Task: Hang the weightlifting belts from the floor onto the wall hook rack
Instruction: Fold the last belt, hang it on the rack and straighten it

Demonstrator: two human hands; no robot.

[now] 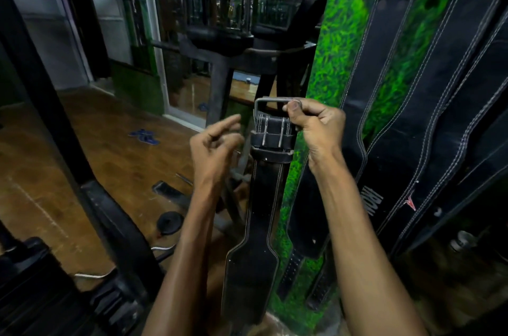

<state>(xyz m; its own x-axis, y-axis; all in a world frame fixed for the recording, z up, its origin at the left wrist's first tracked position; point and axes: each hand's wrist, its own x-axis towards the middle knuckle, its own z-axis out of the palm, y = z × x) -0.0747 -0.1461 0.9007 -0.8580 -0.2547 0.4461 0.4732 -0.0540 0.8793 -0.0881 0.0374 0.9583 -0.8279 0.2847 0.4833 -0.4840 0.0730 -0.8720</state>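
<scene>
A black leather weightlifting belt hangs straight down in front of me, its steel buckle at the top. My right hand grips the buckle's right side. Just left of the buckle, my left hand hovers with fingers loosely curled, holding nothing. On the green wall to the right hang several black belts with white stitching. The hooks themselves are out of view above.
The green grass-patterned wall stands right of the held belt. A black machine frame crosses the left side. Weight plates, a curl bar and blue sandals lie on the wooden floor. A bench rack stands behind.
</scene>
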